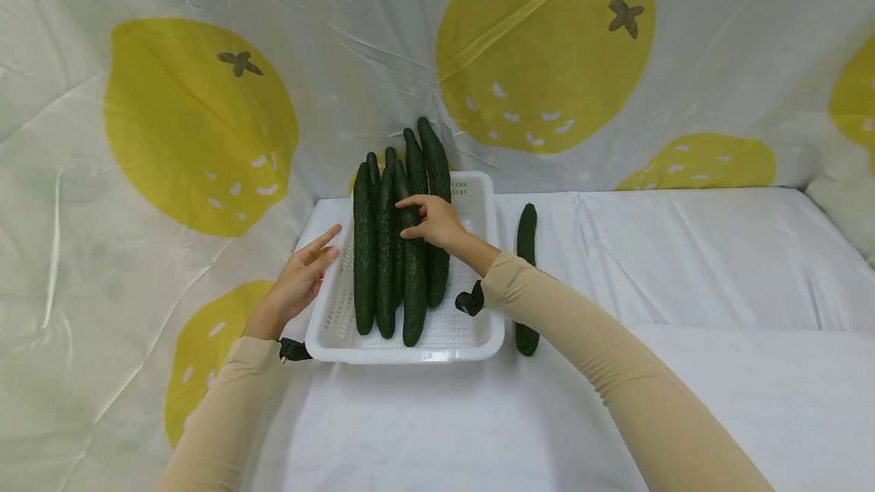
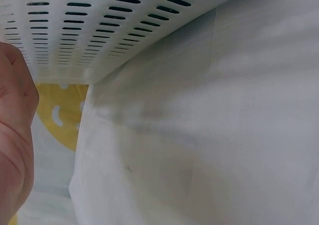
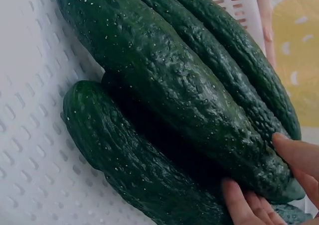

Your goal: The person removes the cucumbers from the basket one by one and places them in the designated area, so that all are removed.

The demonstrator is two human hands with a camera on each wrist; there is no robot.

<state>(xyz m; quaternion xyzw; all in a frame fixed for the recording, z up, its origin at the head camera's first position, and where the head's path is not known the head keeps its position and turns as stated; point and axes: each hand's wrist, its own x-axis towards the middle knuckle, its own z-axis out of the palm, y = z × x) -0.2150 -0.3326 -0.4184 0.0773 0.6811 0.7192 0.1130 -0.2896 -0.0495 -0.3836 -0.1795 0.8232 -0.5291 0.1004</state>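
Note:
Several dark green cucumbers lie lengthwise in a white perforated plastic basket (image 1: 403, 355), some with their far ends leaning past its back rim. My right hand (image 1: 437, 222) reaches over the basket and grips one cucumber (image 1: 414, 294) of the upper layer near its far end. In the right wrist view, thumb (image 3: 299, 153) and fingers (image 3: 241, 202) are on opposite sides of that cucumber (image 3: 174, 90). Another cucumber (image 3: 134, 160) lies lower beside it. My left hand (image 1: 301, 279) is at the basket's left side, fingers extended; whether it touches the rim I cannot tell.
A single cucumber (image 1: 526, 238) lies on the white tablecloth (image 1: 656, 264) right of the basket, partly under my right forearm. Behind and to the left hangs a pale curtain (image 1: 369, 36) printed with yellow lemons, close to the basket's back.

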